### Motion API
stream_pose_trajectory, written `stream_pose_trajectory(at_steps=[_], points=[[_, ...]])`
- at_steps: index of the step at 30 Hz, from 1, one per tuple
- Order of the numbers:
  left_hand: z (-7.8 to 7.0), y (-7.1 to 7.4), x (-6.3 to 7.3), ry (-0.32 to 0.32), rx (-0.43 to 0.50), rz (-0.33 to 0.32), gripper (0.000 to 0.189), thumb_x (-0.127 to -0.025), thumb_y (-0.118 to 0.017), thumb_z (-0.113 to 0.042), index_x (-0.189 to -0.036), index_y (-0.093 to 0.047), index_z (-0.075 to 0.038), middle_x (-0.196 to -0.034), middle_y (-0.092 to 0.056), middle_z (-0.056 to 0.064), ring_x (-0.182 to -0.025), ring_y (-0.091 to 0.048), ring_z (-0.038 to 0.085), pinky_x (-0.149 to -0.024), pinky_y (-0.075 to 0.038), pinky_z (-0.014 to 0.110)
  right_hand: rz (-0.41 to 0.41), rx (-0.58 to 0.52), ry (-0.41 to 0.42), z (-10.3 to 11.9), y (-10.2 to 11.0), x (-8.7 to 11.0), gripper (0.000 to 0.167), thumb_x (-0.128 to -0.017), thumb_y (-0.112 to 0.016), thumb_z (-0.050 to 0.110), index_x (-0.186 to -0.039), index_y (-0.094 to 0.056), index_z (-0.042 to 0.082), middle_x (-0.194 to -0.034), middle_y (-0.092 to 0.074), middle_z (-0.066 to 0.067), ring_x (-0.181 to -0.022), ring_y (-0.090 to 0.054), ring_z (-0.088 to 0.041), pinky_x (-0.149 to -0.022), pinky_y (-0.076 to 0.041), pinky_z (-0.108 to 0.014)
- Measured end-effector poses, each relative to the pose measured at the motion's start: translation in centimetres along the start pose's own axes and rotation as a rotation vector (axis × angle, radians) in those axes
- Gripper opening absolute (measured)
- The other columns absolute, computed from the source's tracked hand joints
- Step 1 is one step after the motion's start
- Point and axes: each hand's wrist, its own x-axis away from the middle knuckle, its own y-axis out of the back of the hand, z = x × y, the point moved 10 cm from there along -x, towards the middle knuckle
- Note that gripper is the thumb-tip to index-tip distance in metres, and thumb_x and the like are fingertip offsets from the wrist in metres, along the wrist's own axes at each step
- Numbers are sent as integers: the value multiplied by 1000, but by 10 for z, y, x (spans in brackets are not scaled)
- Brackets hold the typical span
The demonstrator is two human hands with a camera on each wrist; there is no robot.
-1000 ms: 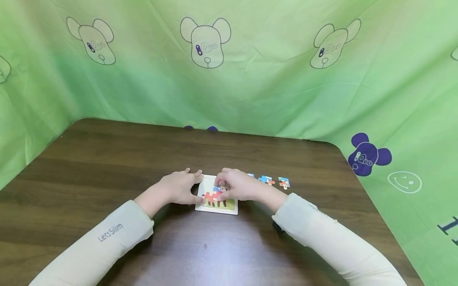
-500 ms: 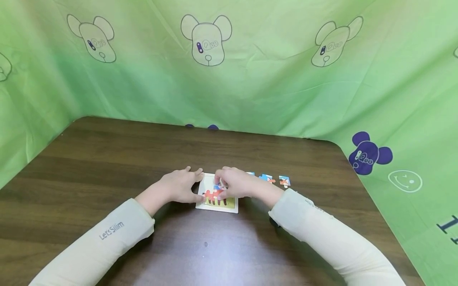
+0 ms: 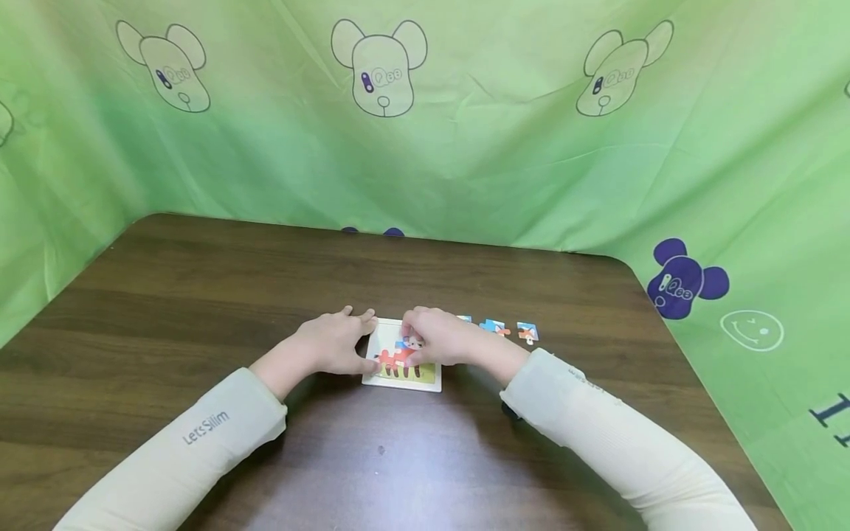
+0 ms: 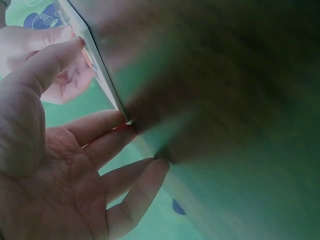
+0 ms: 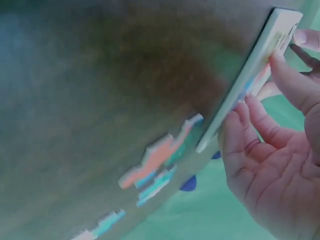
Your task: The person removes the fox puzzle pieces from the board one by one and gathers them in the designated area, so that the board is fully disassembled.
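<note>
A jigsaw puzzle board [image 3: 401, 386] with a white rim lies on the table, some pieces of a red animal picture set in it. The left hand [image 3: 332, 345] rests at its left side; the thumb touches the rim, and the other fingers spread fairly straight at the edge in the left wrist view. Over the board's right part, the right hand [image 3: 441, 336] curls thumb and fingers about a puzzle piece [image 3: 413, 343] showing an animal face. In the right wrist view, its fingertips [image 5: 232, 122] touch the board; the piece's edges are mostly hidden.
Loose puzzle pieces lie right of the board: a blue-and-orange piece [image 3: 494, 327], a piece with an orange animal [image 3: 527, 332] and a partly hidden blue piece [image 3: 464, 318]. The brown table [image 3: 232, 273] ends at a green printed cloth [image 3: 465, 147].
The whole head view has shifted slightly. Both hands stay at the board; the right fingers have moved only a little, and the loose pieces lie as before.
</note>
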Motion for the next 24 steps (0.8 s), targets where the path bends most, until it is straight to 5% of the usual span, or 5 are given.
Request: stream_pose_trajectory(at_steps=[9, 24], points=[[0, 1, 0, 5, -1, 1, 78, -85, -67, -53, -152, -43, -22, -163, -32, -2, -150, -29, 36, -97, -47, 64, -23, -80, 26, -3, 2, 2, 37, -84, -80, 21, -111, -62, 6, -87, -54, -4, -80, -50, -15, -76, -43, -27], [-1, 3, 1, 6, 3, 4, 79, -85, -68, -53, -152, -43, -21, -163, -32, -1, -150, -30, 37, -99, -46, 64, -51, -171, 58, -3, 4, 2, 32, -83, -80, 13, -101, -54, 9, -81, -52, -1, -69, -46, -9, -69, -41, -23]])
